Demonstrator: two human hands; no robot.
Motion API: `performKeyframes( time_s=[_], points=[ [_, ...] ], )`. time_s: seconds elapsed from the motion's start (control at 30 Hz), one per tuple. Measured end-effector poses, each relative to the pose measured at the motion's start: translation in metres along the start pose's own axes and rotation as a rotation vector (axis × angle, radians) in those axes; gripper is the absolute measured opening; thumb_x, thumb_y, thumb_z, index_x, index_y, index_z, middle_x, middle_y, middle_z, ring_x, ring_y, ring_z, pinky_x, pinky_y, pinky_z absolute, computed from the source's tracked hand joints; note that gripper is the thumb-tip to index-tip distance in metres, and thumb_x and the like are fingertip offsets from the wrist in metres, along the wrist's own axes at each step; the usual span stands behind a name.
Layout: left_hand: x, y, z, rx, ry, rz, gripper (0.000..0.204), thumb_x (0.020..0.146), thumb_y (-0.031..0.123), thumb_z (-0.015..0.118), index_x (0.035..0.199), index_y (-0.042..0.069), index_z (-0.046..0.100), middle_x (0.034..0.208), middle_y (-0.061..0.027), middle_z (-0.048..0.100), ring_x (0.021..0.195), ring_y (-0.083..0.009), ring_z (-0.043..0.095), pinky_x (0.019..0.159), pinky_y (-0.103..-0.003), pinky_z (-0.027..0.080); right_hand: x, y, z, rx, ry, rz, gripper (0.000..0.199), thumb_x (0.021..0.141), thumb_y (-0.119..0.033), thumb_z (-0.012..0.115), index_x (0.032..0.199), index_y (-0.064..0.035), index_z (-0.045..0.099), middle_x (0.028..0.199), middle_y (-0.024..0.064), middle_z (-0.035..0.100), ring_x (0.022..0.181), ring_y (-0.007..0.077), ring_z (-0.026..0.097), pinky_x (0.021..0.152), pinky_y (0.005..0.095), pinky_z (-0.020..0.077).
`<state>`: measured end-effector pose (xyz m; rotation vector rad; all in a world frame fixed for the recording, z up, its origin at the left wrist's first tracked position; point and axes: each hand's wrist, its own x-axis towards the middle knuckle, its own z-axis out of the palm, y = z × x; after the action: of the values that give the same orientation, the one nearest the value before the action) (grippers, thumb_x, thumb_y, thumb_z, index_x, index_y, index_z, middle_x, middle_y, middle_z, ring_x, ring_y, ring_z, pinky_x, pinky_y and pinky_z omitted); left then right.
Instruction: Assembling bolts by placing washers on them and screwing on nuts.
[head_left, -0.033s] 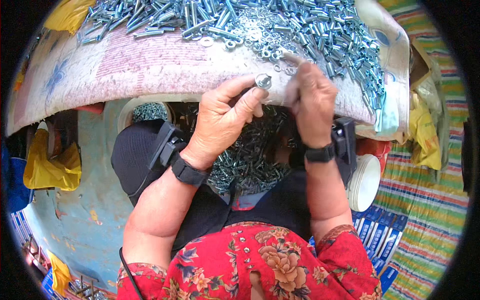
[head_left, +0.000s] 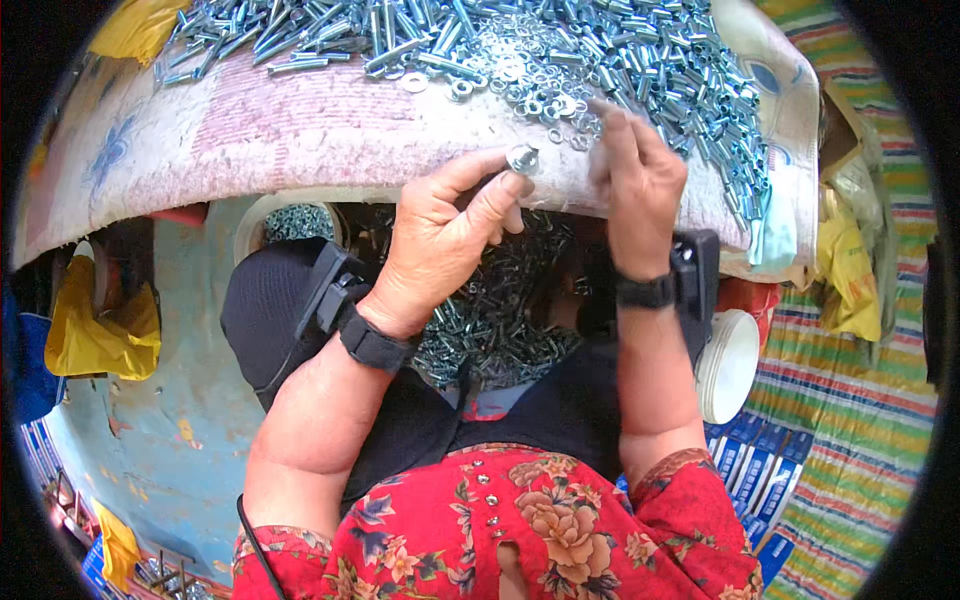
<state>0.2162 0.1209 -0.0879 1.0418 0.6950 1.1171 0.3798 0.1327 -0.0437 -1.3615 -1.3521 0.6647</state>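
Note:
My left hand [head_left: 450, 225] is closed, with a small metal bolt [head_left: 522, 157] pinched between thumb and forefinger. A round, washer-like part shows at the bolt's upper end; the fingers hide its lower part. To the right, my right hand [head_left: 640, 180] is raised over the cloth's edge, its fingers near the loose washers and nuts [head_left: 545, 105]. Motion smears its fingertips, so whether it holds anything is unclear. Beyond both hands lie heaped silvery bolts [head_left: 390, 35] and, on the right, short metal sleeves [head_left: 650, 80].
A pale patterned cloth [head_left: 260, 130] covers the work surface. Below it, between my knees, is a pile of dark metal bolts [head_left: 490, 330]. A white bucket [head_left: 340, 222] of small parts stands left; another white bucket [head_left: 735, 365] lies right, near blue boxes [head_left: 760, 475].
My right hand has shifted slightly right and up. My left hand, still gripping the bolt, has barely moved.

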Motion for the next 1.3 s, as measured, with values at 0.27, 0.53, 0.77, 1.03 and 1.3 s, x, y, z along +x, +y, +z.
performKeyframes(
  time_s=[0.27,0.53,0.77,1.03,1.3],
  points=[
    [0.005,-0.002,-0.004,-0.053,0.058,-0.044,0.026,0.086,0.019,0.057,0.104,0.0,0.058,0.075,-0.002,0.062,0.057,-0.0039,0.051,0.049,-0.017,0.039,0.04,0.039,0.002,-0.919,-0.151,-0.441,0.021,0.073,-0.02,0.065,0.081,-0.0022,0.06,0.075,0.0148,0.059,0.068,0.0315,0.058,0.059,0.0363,0.0456],
    [0.003,-0.001,-0.006,0.026,0.021,-0.055,0.021,0.088,0.018,0.053,0.099,0.001,0.06,0.079,-0.0024,0.062,0.06,-0.0042,0.05,0.052,-0.017,0.037,0.053,0.023,-0.007,-1.012,-0.375,-0.456,0.017,0.078,-0.015,0.059,0.088,-0.0014,0.058,0.074,0.0107,0.06,0.063,0.024,0.058,0.057,0.0317,0.0452],
    [0.002,0.001,0.0,0.068,-0.032,0.021,0.024,0.087,0.02,0.055,0.101,0.001,0.061,0.069,0.0011,0.057,0.057,-0.004,0.05,0.05,-0.019,0.04,0.013,-0.025,-0.01,-0.091,-0.602,-0.048,0.018,0.079,-0.001,0.058,0.096,0.0013,0.055,0.077,0.0008,0.057,0.069,0.0045,0.052,0.062,0.0193,0.044],
    [0.002,0.001,0.003,0.177,-0.058,0.058,0.02,0.085,0.014,0.057,0.1,0.002,0.061,0.073,0.0001,0.059,0.058,-0.0051,0.052,0.051,-0.02,0.042,0.014,-0.034,-0.019,-0.372,-0.661,-0.312,0.015,0.078,-0.004,0.058,0.092,0.0006,0.054,0.07,0.011,0.056,0.061,0.0168,0.056,0.057,0.0268,0.0443],
    [-0.004,-0.003,0.01,0.285,-0.084,0.206,0.019,0.084,0.011,0.058,0.099,0.002,0.061,0.075,-0.0062,0.059,0.055,-0.0096,0.055,0.051,-0.023,0.044,0.003,-0.029,-0.014,-0.678,-0.534,-0.547,0.028,0.079,-0.025,0.058,0.07,-0.0025,0.045,0.062,0.0164,0.049,0.056,0.035,0.051,0.048,0.0386,0.0392]
  ],
)
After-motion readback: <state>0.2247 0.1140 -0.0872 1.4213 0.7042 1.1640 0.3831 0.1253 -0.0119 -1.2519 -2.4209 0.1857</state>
